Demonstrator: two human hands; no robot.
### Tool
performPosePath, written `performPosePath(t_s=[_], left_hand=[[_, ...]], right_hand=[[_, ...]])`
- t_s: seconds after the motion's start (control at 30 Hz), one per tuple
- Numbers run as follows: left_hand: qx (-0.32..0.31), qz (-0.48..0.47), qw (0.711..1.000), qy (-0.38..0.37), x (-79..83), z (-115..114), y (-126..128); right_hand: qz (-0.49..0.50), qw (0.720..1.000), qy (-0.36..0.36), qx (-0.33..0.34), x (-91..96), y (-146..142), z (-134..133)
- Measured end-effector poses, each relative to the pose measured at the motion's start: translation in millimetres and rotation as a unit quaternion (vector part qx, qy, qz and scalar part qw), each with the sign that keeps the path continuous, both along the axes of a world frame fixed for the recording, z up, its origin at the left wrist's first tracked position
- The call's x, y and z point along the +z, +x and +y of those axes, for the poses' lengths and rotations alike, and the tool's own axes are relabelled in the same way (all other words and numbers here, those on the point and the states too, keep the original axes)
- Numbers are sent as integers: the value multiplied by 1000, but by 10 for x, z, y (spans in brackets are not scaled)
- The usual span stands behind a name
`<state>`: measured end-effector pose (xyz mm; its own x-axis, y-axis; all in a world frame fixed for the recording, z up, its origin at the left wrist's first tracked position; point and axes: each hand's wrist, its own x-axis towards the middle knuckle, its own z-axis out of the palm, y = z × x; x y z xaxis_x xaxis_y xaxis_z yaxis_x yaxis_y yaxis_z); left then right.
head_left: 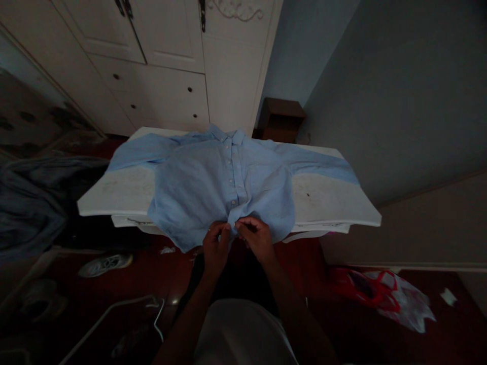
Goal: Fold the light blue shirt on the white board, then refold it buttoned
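Pale blue cotton button-up shirt [224, 187] lies front-up across a white wooden tabletop [335, 203], sleeves spread to both sides. At its bottom hem, over the table's near edge, the left hand [216, 248] and right hand [257, 237] meet, fingertips pinching the placket together. A red-and-white plastic bag [384, 294] sits on the dark floor.
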<state>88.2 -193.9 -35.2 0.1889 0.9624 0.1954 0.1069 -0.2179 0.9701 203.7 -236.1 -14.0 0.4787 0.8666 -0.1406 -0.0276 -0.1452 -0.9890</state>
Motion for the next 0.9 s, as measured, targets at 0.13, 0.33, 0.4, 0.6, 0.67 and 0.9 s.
performPosePath(t_s=[0.13, 0.33, 0.4, 0.6, 0.67, 0.9], left_hand=[[14, 32, 999, 37, 39, -21, 3], [17, 63, 993, 102, 62, -66, -5], [12, 77, 988, 130, 56, -75, -5], [0, 99, 972, 213, 25, -75, -9], [1, 103, 968, 228, 7, -72, -10], [-9, 138, 959, 247, -32, -68, -31]], right_hand=[[-71, 997, 27, -1, 69, 41, -96], [-157, 987, 22, 36, 171, 91, -220], [-115, 990, 8, 83, 174, 113, -218], [-58, 987, -30, 148, 140, 229, -153], [-57, 985, -28, 162, 132, 266, -138], [-136, 971, -16, 197, 148, 338, -98]])
